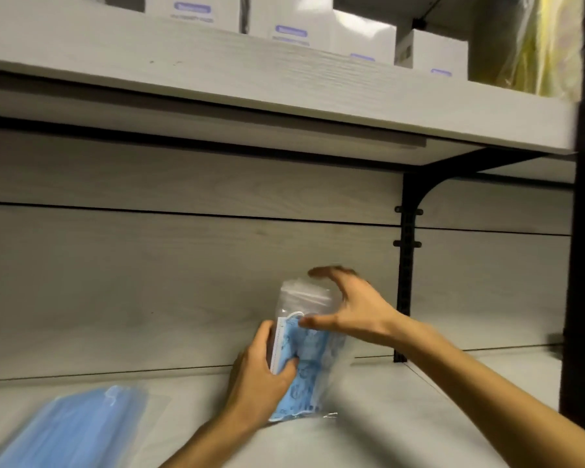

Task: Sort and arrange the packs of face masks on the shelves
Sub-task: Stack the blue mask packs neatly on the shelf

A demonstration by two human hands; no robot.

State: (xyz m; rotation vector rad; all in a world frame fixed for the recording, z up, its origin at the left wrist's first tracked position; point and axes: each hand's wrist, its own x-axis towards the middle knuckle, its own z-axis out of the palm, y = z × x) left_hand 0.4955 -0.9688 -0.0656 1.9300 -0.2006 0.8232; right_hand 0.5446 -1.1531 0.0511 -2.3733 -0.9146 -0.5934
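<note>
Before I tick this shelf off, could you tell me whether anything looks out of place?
One pack of blue masks lies flat at the lower shelf's front left, apart from the upright pack that the left hand grips. Nothing looks spilled or torn.

Glossy plastic mask pack (matt wood-grain shelf)

dim, warm light is cast from above; the underside of the upper shelf is shadowed; motion blur is seen at seven o'clock.
</note>
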